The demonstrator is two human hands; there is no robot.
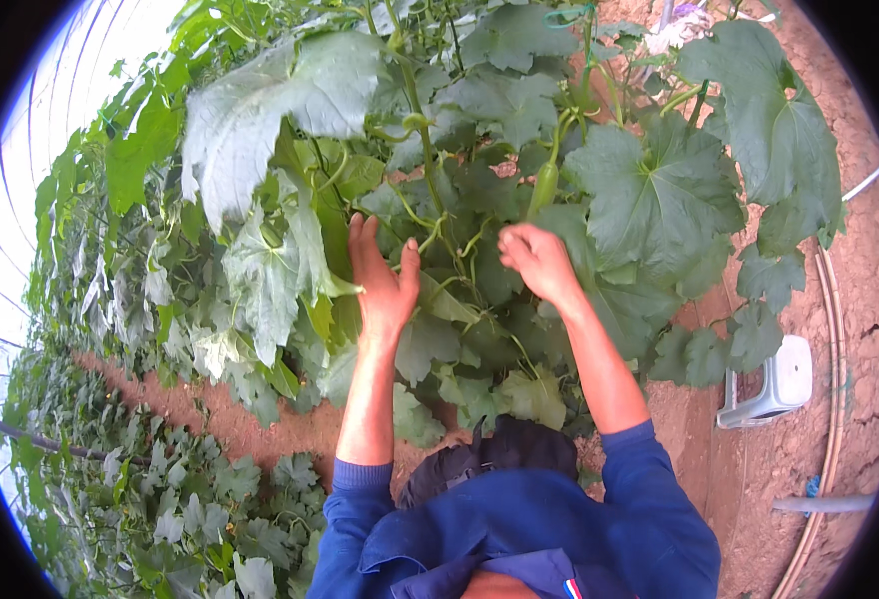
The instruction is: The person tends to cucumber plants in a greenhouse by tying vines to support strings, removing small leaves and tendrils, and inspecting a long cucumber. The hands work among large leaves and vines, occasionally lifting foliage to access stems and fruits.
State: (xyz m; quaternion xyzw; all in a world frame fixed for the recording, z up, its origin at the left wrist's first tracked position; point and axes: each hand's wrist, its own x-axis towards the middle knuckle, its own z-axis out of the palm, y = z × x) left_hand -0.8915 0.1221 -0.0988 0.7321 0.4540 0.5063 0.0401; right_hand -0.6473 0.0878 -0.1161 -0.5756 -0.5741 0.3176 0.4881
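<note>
My left hand (385,288) reaches in among the vine stems, its fingers spread and thumb apart. A leaf with a pale stalk end (349,288) hangs against its wrist side. Between my hands climbs the main green vine stem (426,150), with short side stalks and curled tendrils. My right hand (537,258) is curled closed to the right of that stem, and nothing shows sticking out of it. Just above it hangs a small green gourd (544,187) on its stalk. Broad lobed leaves (653,187) surround both hands and hide the stems deeper in.
Dense rows of vines (147,494) grow to the left beside the curved greenhouse film (12,187). A plastic stool (788,382) stands on bare soil at the right. Near it run thin poles (833,374) and a grey pipe (821,504). A dark bag (514,449) is at my front.
</note>
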